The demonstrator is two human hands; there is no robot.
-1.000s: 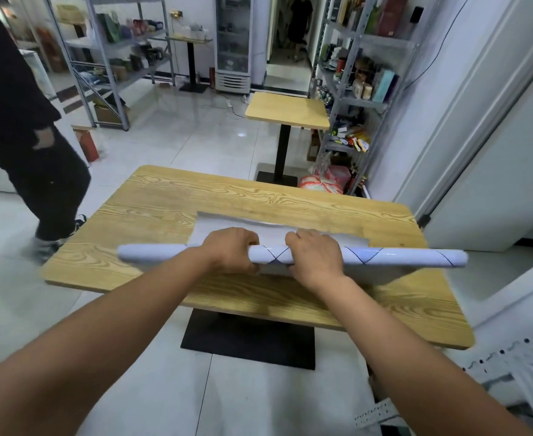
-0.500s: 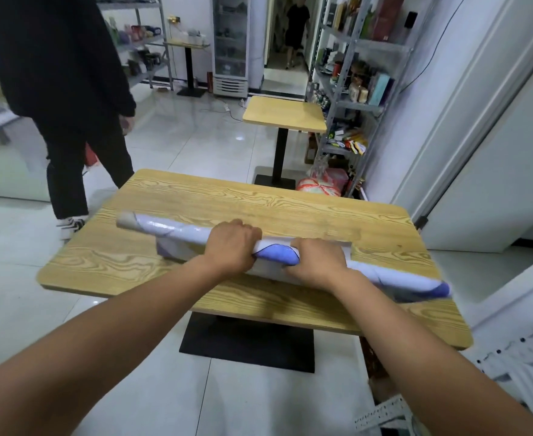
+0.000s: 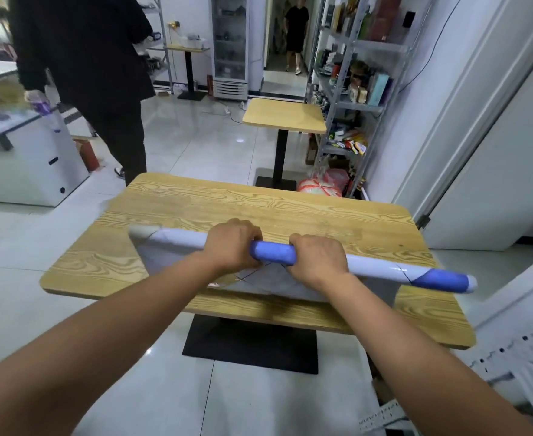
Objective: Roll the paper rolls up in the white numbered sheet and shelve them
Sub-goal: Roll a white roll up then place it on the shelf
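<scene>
At the middle of the wooden desk (image 3: pixel 196 209), the left hand (image 3: pixel 232 243) and right hand (image 3: pixel 318 259) curl their fingers side by side around the rolled white sheet (image 3: pixel 375 267). The roll slants far-left to near-right, and its loose flap (image 3: pixel 171 262) spreads toward the near edge.

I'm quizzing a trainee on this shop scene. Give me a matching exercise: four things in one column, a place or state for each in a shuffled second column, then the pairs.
Things:
1. roll
2. far table
3. red bag
4. cooler

Places or states:
a. on the floor by the shelf
b. glass-fronted, at the back
c. gripped by left hand and right hand
d. wooden top on a black post

Pairs: 1-c; 2-d; 3-a; 4-b.
</scene>
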